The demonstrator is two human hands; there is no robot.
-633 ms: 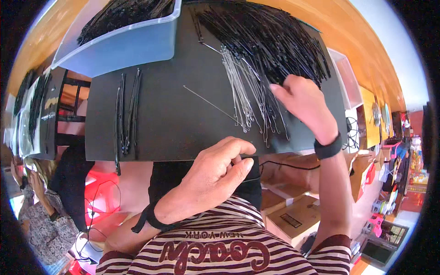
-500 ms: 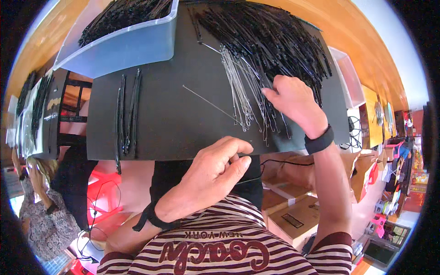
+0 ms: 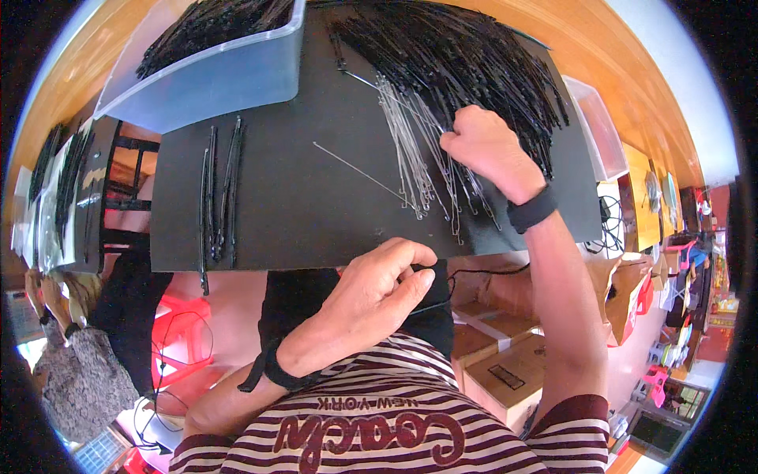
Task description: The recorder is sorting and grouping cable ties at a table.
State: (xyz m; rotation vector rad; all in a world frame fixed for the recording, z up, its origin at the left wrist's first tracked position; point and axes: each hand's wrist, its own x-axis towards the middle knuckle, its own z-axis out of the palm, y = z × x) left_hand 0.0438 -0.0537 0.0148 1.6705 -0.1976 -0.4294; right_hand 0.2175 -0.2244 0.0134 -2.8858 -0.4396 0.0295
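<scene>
My right hand (image 3: 485, 146) is closed, its thumb and fingers pressed together, over the edge of a big pile of thin black strips (image 3: 458, 55). What it grips there is hidden. Beside it lies a loose bundle of thin silvery wires (image 3: 407, 150) with small hooked ends, pointing toward me. A single wire (image 3: 355, 170) lies slantwise left of the bundle. Nearer to me, my left hand (image 3: 367, 292) is held just off the table's front edge, fingers curled and thumb close to the index finger. Whatever it may hold cannot be made out.
A clear plastic bin (image 3: 213, 91) full of black strips stands at the back left of the dark tabletop (image 3: 284, 213). Several black strips (image 3: 221, 193) lie below it. Another clear bin (image 3: 604, 134) is at the right. Cardboard boxes (image 3: 505, 371) stand below; another person (image 3: 87, 379) is at the left.
My right hand has moved away from me and slightly left, up along the pile's edge, still closed. My left hand has barely shifted. The other person at the left has moved a little.
</scene>
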